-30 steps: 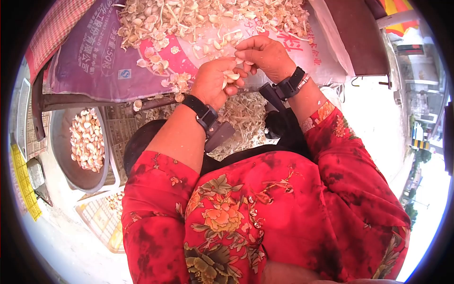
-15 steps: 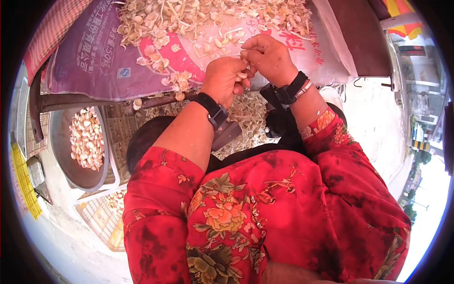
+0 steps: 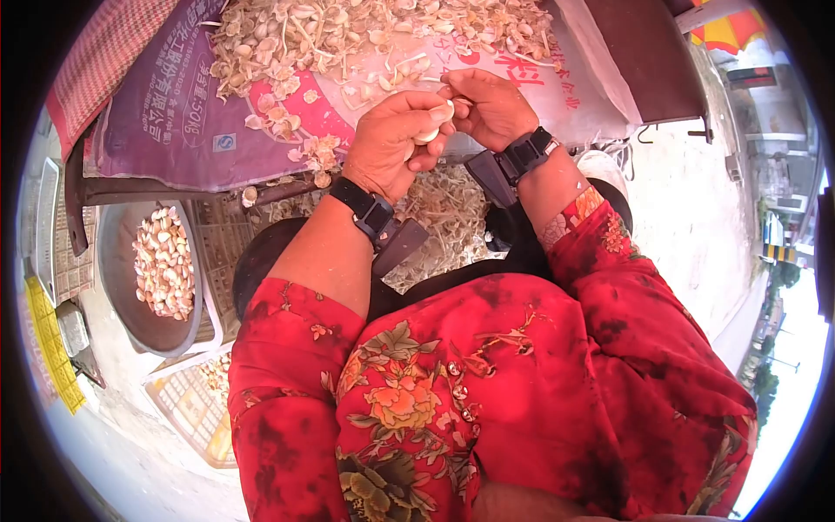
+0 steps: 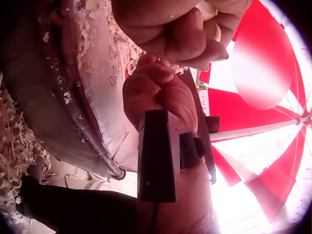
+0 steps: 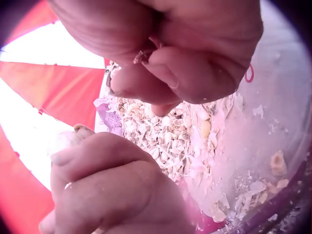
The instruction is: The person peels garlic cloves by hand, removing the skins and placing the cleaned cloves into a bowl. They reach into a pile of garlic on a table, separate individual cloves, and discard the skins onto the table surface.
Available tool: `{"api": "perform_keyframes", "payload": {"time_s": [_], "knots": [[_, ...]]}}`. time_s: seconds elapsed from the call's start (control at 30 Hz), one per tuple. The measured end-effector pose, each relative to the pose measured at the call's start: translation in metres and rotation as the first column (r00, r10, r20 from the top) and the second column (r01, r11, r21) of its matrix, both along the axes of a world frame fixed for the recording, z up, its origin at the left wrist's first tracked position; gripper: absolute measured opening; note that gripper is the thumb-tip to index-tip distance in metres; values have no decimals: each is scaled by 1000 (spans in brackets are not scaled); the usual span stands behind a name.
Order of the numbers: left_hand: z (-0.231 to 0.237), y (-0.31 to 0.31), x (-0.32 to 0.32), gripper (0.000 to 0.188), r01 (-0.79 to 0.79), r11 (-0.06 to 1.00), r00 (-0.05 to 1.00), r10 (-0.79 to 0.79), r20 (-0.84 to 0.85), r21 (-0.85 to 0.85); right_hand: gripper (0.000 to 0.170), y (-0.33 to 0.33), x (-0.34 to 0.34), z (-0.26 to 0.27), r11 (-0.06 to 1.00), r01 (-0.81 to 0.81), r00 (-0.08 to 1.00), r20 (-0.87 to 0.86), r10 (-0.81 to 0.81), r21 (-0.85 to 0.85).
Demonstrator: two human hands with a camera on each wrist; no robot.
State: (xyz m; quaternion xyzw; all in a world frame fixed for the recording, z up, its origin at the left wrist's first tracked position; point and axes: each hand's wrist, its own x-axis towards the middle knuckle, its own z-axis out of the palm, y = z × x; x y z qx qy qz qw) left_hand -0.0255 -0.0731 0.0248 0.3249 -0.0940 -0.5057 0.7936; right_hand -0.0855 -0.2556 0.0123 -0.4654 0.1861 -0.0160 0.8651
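Observation:
In the head view my left hand (image 3: pixel 390 143) holds pale garlic cloves (image 3: pixel 426 137) in its curled fingers, with one clove at the thumb and forefinger. That clove (image 5: pixel 66 141) shows whitish at the fingertips in the right wrist view. My right hand (image 3: pixel 494 109) is just beside it, fingers bent. Between its thumb and forefinger a small brownish scrap of garlic skin (image 5: pixel 141 57) is pinched. Beyond both hands, a heap of garlic cloves and skins (image 3: pixel 348 39) lies on a printed sack (image 3: pixel 183 96) spread over the table.
A basin (image 3: pixel 117 252) of garlic cloves stands low on the left, near a shallow plastic crate (image 3: pixel 178 404). Peelings (image 3: pixel 444 213) lie beneath the table edge, by the person's legs. A red and white umbrella (image 4: pixel 229 105) is overhead.
My hands met closely half a second ago and now stand slightly apart. A white clove has come into clear view at the left fingertips. The head view has shifted a little.

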Motion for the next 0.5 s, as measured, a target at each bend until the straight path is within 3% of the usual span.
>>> {"api": "perform_keyframes", "payload": {"time_s": [0.13,0.2,0.27,0.4,0.43,0.5], "knots": [[11,17,-4,20,-29,999,998,27,-57,-30,19,-2,-5,-1,998,50,996,-79,-46,49],[15,33,-1,19,-77,988,994,65,-93,-135,21,-3,-6,-2,996,78,991,-108,-73,47],[31,56,4,17,-126,959,979,78,-190,-254,22,-3,-9,-3,994,62,996,-63,-68,-93],[56,115,12,17,-187,924,981,156,-118,-335,25,-1,-12,0,923,50,997,-37,-70,-382],[57,134,16,18,-188,912,982,165,-95,-364,24,-1,-12,0,825,25,997,-44,-61,-564],[56,176,25,21,-240,891,970,234,-63,-385,23,-1,-10,-1,522,-24,997,-61,-54,-852]]}}
